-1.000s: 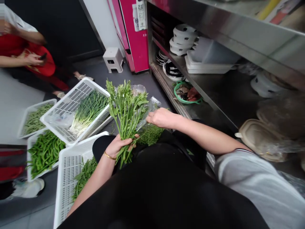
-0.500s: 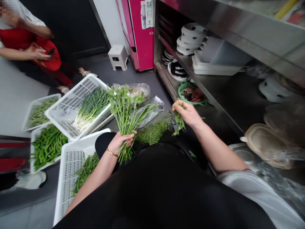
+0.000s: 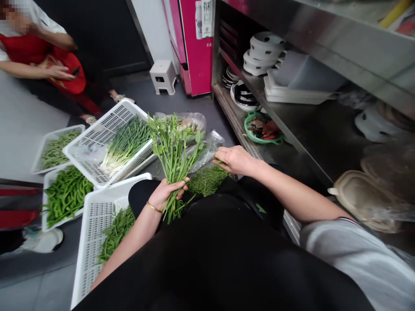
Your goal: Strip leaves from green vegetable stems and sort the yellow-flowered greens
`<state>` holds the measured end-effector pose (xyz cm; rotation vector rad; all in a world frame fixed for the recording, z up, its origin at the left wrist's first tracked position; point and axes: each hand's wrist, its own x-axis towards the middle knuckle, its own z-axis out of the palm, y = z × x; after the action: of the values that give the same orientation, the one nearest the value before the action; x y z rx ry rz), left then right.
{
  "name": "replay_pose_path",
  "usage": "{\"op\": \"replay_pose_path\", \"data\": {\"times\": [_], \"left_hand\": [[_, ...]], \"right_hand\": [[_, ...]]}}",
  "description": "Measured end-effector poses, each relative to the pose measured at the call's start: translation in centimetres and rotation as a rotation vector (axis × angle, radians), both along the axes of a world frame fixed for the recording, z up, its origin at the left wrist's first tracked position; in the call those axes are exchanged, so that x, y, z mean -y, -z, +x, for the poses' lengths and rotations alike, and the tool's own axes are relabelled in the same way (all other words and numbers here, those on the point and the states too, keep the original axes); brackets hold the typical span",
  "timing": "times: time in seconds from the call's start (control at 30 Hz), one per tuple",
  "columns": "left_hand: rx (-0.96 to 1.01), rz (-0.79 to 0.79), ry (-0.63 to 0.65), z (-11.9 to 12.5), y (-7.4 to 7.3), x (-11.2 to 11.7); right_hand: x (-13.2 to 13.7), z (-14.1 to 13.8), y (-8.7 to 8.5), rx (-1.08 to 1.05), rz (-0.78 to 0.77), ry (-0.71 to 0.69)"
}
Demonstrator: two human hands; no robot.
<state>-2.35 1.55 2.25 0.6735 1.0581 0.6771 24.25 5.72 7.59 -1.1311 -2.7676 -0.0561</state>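
My left hand [image 3: 170, 190] is wrapped round the lower stems of a bunch of leafy green vegetables [image 3: 175, 151], whose leaves point up and away from me. To the right of the bunch, my right hand [image 3: 231, 160] is closed in a pinch. A trace of green shows at its fingertips, but what they hold is mostly hidden. Just below that hand lies a heap of thin green stems and trimmings [image 3: 207, 181]. Clear plastic bags [image 3: 210, 149] rest behind the heap. Beside my left forearm, a white crate [image 3: 89, 233] contains more leafy greens [image 3: 116, 233].
Scallions [image 3: 129, 140] fill another white crate [image 3: 84, 160], near green peppers [image 3: 68, 194] and green beans [image 3: 58, 149]. A person in a red apron [image 3: 19, 47] stands far left. Metal shelving [image 3: 301, 147] with bowls, and a green basket [image 3: 259, 139], stand right. A stool [image 3: 164, 77] is behind.
My right hand has moved left and slightly down, closer to the bunch. The leafy sprig that hung from it no longer shows. My left hand keeps its hold on the bunch.
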Motion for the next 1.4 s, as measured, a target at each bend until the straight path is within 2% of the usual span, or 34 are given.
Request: {"op": "replay_pose_path", "data": {"times": [0.17,0.23,0.37,0.5,0.6,0.67,0.77,0.83,0.97,1.13,1.2,1.27,1.33,1.4], "left_hand": [[-0.029,0.054,0.096,1.0,-0.1,-0.5],[-0.028,0.08,0.096,1.1,-0.3,-0.6],[-0.051,0.127,-0.018,0.8,-0.6,-0.6],[-0.083,0.122,-0.15,0.6,-0.7,-0.6],[-0.141,0.165,-0.155,0.7,-0.7,-0.6],[-0.22,0.243,-0.147,0.9,-0.7,-0.6],[-0.415,0.411,-0.183,1.5,-0.7,-0.3],[-0.498,0.469,-0.182,2.1,-0.9,0.0],[-0.46,0.39,-0.114,2.9,-1.0,0.7],[-0.362,0.324,-0.11,2.5,-0.4,1.0],[-0.365,0.315,-0.095,2.2,0.0,1.0],[-0.373,0.31,-0.084,2.0,0.2,1.1],[-0.358,0.29,-0.093,1.6,0.4,1.1],[-0.309,0.254,-0.125,1.2,0.5,1.0]], "right_hand": [[0.1,-2.1,0.4,0.052,0.026,0.01],[-0.2,-2.2,0.6,0.075,0.007,-0.003],[0.3,-0.6,0.8,-0.031,-0.008,-0.007],[2.2,2.1,0.5,-0.272,-0.068,0.021],[3.5,3.3,-0.5,-0.413,-0.066,0.081],[4.0,2.9,-1.2,-0.427,-0.023,0.095],[3.8,0.5,-1.7,-0.316,0.035,0.081],[3.1,-1.6,-1.6,-0.179,0.05,0.058],[1.7,-4.6,-0.3,0.071,0.018,-0.084],[0.9,-5.8,1.2,0.123,-0.101,-0.195],[0.4,-5.9,1.5,0.037,-0.197,-0.173],[-0.4,-5.0,1.3,-0.196,-0.306,-0.067],[-1.0,-2.6,0.6,-0.542,-0.353,0.124],[-0.9,1.2,-0.3,-0.839,-0.341,0.316]]}}
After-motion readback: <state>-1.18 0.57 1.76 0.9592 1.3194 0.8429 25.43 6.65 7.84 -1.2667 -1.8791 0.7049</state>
